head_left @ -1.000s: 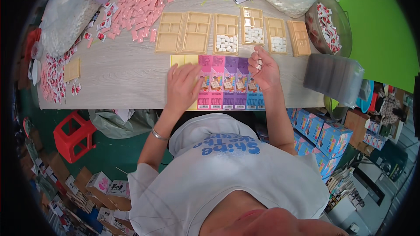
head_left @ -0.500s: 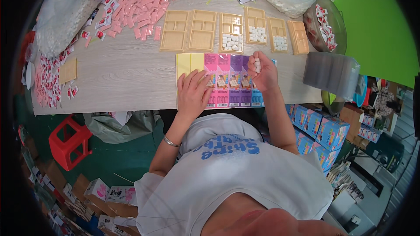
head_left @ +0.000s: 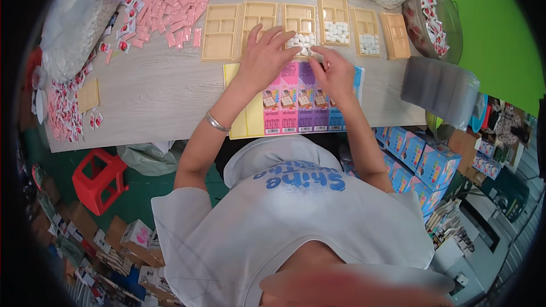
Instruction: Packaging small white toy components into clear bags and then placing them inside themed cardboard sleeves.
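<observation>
White pieces (head_left: 304, 40) look the likeliest thing to go astray: small, loose and heaped in the near compartment of the third tray (head_left: 299, 11) from the left. A push from my fingertips could roll one over the low near rim onto the printed sheet (head_left: 274, 115), which lies just beside the tray on the near side. Second risk, by my judgement: the tray looks light, so uneven pressure from the two sides might skid or tip it, or knock it against the second tray (head_left: 260, 12), close by on the left. My left wrist could also drag the sheet askew, since the forearm crosses above its yellow end. Positions: the heap lies between my hands, to the right of the left hand (head_left: 264, 60) and just far and left of the right hand (head_left: 336, 74). Left hand open, fingers spread; some reach across the second tray, the thumb points in at the heap's near left edge. Right hand half curled, thumb and forefinger apart at the compartment's near right corner; cannot tell whether a piece sits between them or under the other fingers. Fourth tray (head_left: 333, 3), right and slightly farther off, carries similar pieces in its near compartment, clear of both hands.
</observation>
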The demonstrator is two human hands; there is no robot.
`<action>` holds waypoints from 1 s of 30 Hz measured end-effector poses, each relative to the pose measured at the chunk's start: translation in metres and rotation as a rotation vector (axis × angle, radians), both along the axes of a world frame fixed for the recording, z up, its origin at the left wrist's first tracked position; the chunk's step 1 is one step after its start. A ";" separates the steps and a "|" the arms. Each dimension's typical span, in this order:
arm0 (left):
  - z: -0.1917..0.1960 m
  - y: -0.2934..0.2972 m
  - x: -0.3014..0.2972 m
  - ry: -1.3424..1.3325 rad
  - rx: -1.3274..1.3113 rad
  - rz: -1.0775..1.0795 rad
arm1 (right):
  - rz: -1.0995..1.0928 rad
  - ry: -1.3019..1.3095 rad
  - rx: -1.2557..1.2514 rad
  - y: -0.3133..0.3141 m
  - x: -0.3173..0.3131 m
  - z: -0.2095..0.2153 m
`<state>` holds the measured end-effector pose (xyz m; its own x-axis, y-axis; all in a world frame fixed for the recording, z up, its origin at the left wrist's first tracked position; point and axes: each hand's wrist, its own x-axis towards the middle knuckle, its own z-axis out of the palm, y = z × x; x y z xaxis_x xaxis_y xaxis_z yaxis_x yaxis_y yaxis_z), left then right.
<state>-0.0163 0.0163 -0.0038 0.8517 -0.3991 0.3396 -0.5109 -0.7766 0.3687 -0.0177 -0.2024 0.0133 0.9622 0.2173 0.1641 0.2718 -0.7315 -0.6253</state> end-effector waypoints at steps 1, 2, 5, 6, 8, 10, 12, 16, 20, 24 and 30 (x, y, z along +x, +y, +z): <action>-0.002 -0.002 0.000 0.011 0.006 -0.002 | 0.003 -0.033 -0.014 0.000 0.002 -0.002; -0.004 -0.003 -0.001 0.004 -0.016 0.000 | 0.002 -0.022 -0.008 -0.001 0.004 -0.006; -0.009 -0.003 -0.004 -0.004 -0.047 0.019 | 0.055 -0.084 -0.048 0.000 0.005 -0.008; -0.010 -0.003 -0.005 -0.014 -0.059 0.033 | 0.067 -0.077 -0.053 0.000 0.006 -0.006; -0.009 -0.003 -0.004 -0.005 -0.075 0.038 | 0.079 -0.065 -0.052 0.000 0.006 -0.004; -0.010 -0.003 -0.004 -0.004 -0.092 0.041 | 0.102 -0.100 -0.104 -0.003 0.006 -0.006; -0.013 -0.004 -0.005 -0.049 -0.131 0.034 | 0.108 -0.111 -0.124 -0.004 0.006 -0.010; -0.019 -0.002 -0.010 -0.057 -0.167 0.037 | 0.106 -0.121 -0.120 0.002 0.001 -0.002; -0.019 0.000 -0.008 -0.068 -0.185 0.028 | 0.188 -0.143 -0.183 0.000 0.001 -0.008; -0.006 0.005 -0.001 -0.036 -0.166 -0.007 | 0.056 -0.126 0.018 0.000 0.002 0.009; -0.008 -0.004 -0.003 0.088 0.138 -0.091 | 0.009 -0.031 -0.055 -0.007 0.010 -0.003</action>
<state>-0.0193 0.0123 -0.0117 0.8341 -0.5134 0.2017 -0.5516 -0.7750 0.3084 -0.0081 -0.2091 0.0103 0.9548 0.2350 0.1818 0.2971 -0.7620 -0.5753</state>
